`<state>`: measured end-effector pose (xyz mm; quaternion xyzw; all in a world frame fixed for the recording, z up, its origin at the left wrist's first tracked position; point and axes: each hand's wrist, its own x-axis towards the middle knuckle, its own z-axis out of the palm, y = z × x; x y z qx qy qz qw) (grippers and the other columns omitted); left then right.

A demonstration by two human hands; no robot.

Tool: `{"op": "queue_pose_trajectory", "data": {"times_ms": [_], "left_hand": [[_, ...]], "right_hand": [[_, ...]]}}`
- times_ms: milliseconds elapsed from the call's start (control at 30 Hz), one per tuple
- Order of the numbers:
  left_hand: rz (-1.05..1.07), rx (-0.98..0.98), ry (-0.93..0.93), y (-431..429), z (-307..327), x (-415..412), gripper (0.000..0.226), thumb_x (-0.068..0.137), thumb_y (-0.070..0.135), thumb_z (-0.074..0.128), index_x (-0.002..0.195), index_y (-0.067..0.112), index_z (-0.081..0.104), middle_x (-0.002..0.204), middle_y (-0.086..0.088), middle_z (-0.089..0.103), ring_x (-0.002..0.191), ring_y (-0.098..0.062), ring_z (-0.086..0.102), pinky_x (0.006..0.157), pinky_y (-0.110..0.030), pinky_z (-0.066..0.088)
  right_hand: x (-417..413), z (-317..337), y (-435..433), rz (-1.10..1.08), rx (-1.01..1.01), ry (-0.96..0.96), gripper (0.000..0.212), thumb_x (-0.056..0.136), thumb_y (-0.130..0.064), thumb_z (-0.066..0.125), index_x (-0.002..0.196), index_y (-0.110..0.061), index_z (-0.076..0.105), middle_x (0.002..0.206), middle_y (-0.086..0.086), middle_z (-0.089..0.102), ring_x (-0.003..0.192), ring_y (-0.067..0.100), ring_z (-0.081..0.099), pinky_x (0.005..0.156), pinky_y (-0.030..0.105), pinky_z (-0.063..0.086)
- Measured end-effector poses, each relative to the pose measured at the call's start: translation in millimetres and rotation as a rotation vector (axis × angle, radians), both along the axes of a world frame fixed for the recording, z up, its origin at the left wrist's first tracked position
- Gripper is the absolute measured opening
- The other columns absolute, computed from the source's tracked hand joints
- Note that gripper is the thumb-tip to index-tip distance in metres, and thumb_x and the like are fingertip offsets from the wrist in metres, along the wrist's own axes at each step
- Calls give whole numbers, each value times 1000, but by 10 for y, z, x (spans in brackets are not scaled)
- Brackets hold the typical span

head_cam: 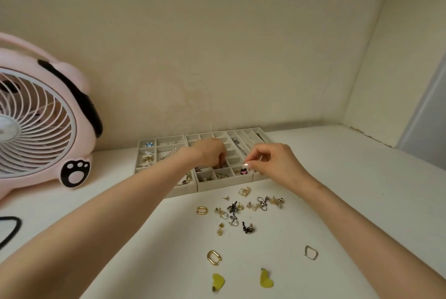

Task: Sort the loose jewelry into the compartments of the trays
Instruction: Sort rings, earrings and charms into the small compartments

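Two cream trays stand against the wall: a left tray (pixel 142 144) and a larger middle tray (pixel 217 185) with many small compartments, some holding earrings. My left hand (pixel 210 151) reaches down into the middle tray with fingers curled; what they hold is hidden. My right hand (pixel 272 162) hovers over the tray's front right corner and pinches a small pearl-like piece (pixel 245 165). Loose jewelry (pixel 241 209) lies scattered on the white table in front of the trays. Nearer me are two gold oval hoops (pixel 213 257), a silver ring (pixel 310 252) and two yellow-green hearts (pixel 266 279).
A pink fan (pixel 41 115) with a paw print stands at the left on the white table (pixel 350 178). A black hair tie (pixel 12 228) lies at the left edge. The wall runs right behind the trays, and a corner closes the right side.
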<state>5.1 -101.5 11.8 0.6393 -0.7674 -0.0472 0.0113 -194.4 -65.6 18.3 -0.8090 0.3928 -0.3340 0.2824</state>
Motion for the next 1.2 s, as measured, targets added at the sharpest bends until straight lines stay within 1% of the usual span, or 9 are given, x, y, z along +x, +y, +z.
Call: {"op": "queue_pose_trajectory", "data": {"times_ms": [100,233,367,500,700,800,933,1067,1200], "left_hand": [[-4,-56,-7,35,4,43,16,87,12,57,101,19,62,103,1,61,87,-15,52,74,-28,46],[71,-188,93,172,101,252,9,88,16,58,96,17,61,98,1,61,87,-16,53,81,-33,50],[128,-294,182,382,126,474,6,89,16,58,92,15,63,95,0,63,87,-18,58,77,-31,49],[131,-327,224,595,65,564,7,88,19,60,93,15,63,94,1,61,78,-14,55,71,-26,48],[78,-336,252,748,12,474,7,89,21,60,92,16,63,93,2,62,73,-11,52,66,-23,43],[53,-337,239,771,22,399,10,89,22,59,95,16,64,94,3,62,72,-9,50,67,-23,44],[18,-353,230,794,38,359,9,89,21,60,96,17,64,92,5,61,64,3,43,59,-11,35],[8,-350,231,809,45,325,8,89,21,60,94,17,64,89,7,58,64,2,44,57,-11,34],[6,-346,215,841,6,301,6,88,21,60,92,19,64,90,7,58,73,-8,47,68,-23,43]], "right_hand": [[190,-18,-202,-70,-29,27,6,77,-16,75,73,-19,71,71,-13,65,60,1,51,68,24,47],[450,-39,-402,-53,-34,106,11,79,-18,74,71,-23,68,73,-15,64,67,-3,51,74,28,47],[629,-73,-514,-16,-21,187,9,79,-21,75,72,-22,68,77,-14,64,78,2,56,82,32,48],[714,-99,-560,-28,-47,360,4,81,-20,73,82,-17,73,82,-9,67,73,6,58,76,31,51],[756,-66,-575,-94,-194,568,8,84,-17,67,83,-24,72,90,-10,68,84,11,61,67,26,45],[764,-31,-577,-99,-182,560,8,83,-18,68,81,-24,73,91,-9,71,89,12,64,72,28,49],[728,67,-553,-66,-100,449,4,81,-20,71,82,-22,75,92,-7,72,93,12,62,83,33,51],[770,9,-540,-36,-83,505,3,82,-20,71,81,-22,74,85,-8,70,84,10,60,70,27,46],[793,-74,-558,-95,-139,541,10,84,-15,66,81,-22,72,91,-7,70,83,11,59,65,24,39]]}}
